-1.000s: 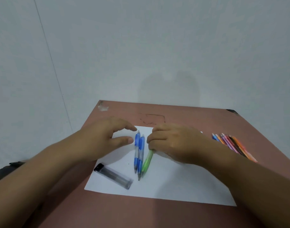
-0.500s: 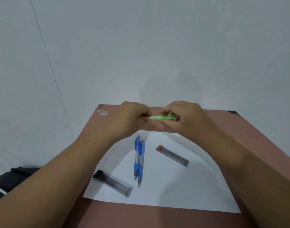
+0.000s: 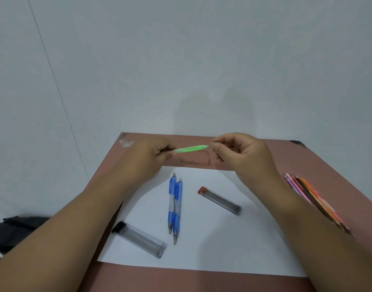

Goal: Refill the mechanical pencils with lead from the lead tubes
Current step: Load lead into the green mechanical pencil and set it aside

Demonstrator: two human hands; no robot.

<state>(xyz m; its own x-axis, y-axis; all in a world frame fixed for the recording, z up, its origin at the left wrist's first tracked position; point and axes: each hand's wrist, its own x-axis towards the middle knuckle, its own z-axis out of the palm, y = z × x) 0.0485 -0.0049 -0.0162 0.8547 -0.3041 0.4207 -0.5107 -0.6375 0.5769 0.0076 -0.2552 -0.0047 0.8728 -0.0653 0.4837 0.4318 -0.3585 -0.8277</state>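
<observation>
My left hand (image 3: 147, 159) grips the left end of a green mechanical pencil (image 3: 190, 149), held level above the table's far edge. My right hand (image 3: 239, 157) has its thumb and fingers pinched together right at the pencil's right tip, apparently on its small end cap, which is too small to make out. Two blue mechanical pencils (image 3: 174, 205) lie side by side on a white paper sheet (image 3: 212, 245). A lead tube with a red cap (image 3: 219, 200) lies to their right. A larger lead tube with a black cap (image 3: 140, 239) lies at the sheet's left.
The sheet lies on a brown table (image 3: 202, 281) that stands against a pale wall. Several coloured pencils (image 3: 311, 197) lie at the table's right, partly behind my right forearm. A dark bag (image 3: 14, 230) sits beyond the table's left side.
My right hand lifted the green pencil off the sheet. Both hands then held it, and my right hand has now slid to its right tip. The red-capped tube came into view.
</observation>
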